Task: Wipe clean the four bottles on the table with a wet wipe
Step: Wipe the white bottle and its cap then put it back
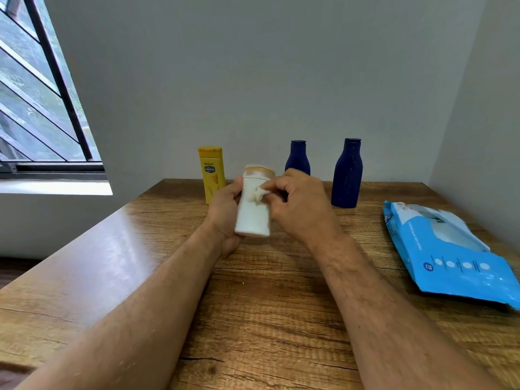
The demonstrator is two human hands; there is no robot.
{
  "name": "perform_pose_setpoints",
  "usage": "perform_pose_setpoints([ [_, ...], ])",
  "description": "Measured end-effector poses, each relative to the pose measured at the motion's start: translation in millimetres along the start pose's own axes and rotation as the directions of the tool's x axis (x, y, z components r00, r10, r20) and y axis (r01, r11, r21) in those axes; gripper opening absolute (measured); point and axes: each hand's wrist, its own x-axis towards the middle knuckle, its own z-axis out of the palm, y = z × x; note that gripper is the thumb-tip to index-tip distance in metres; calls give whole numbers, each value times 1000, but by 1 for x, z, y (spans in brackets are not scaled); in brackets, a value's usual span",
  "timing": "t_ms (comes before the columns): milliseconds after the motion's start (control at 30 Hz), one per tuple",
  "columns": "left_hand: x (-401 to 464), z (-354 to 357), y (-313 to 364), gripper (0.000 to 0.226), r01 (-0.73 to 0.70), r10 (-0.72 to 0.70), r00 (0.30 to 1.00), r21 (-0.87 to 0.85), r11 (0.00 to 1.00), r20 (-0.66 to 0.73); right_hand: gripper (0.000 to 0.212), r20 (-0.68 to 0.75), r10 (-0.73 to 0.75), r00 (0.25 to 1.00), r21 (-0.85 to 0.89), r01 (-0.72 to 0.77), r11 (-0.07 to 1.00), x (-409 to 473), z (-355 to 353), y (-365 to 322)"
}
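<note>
On the brown wood-grain table (281, 305): 1 blue plastic wipes pack (450, 263) at my right, 4 bottles. 2 dark blue bottles (347, 175) & 1 yellow flat-top bottle (211, 173) stand at the back. My left hand (225, 212) grips the white bottle w/ tan cap (253, 212) above the table; my right hand (298, 204) pinches the small white wet wipe (259, 194) on it. I judge I'm wiping bottle 1; next, turn it, then swap.

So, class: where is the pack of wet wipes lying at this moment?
In the head view, the blue wipes pack lies flat on the right side of the wooden table, near the right wall, in front and to the right of the taller dark blue bottle.
</note>
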Motion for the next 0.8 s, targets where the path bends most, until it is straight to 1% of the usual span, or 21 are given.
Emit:
perform_pose_setpoints([
  [100, 5, -7, 4, 37, -48, 37, 995, -136, 990, -88, 18, 174, -14, 985, 14, 12, 1000, -3, 3, -3],
  [167, 5, -10, 7, 35, -33, 14, 996, -205, 978, -93, 19, 193, -22, 981, 46, 14, 999, -4, 6, -3],
  [233, 3, -9, 6, 37, 10, -20, 998, -184, 983, -53, 17, 120, 18, 993, 84, -29, 996, -2, 6, -2],
  [300, 1, -4, 2, 38, 59, -60, 998, -128, 990, -4, 17, -5, 90, 996, 144, -89, 986, 0, 5, 2],
  [367, -1, -1, -1, 36, 87, -84, 996, -127, 988, 34, 17, -109, 138, 984, 209, -113, 971, 3, 3, 5],
  [433, -1, 0, -1, 35, 88, -83, 996, -155, 984, 35, 18, -134, 163, 978, 259, -124, 958, 4, 2, 6],
  [500, 0, -2, 0, 33, 84, -82, 996, -174, 981, 19, 18, -63, 190, 980, 318, -161, 934, 5, 4, 6],
  [600, 2, -6, 2, 31, 77, -83, 996, -212, 974, -20, 20, 96, 233, 968, 408, -252, 877, 5, 4, 7],
  [700, 4, -9, 5, 39, 68, -86, 995, -268, 961, -55, 19, 237, 197, 951, 453, -287, 844, 6, 0, 8],
  [733, 5, -9, 6, 42, 68, -90, 994, -282, 957, -66, 20, 269, 180, 946, 476, -293, 829, 6, 0, 8],
  [800, 6, -10, 7, 44, 79, -102, 993, -297, 952, -63, 21, 281, 178, 943, 490, -301, 818, 6, 0, 8],
])
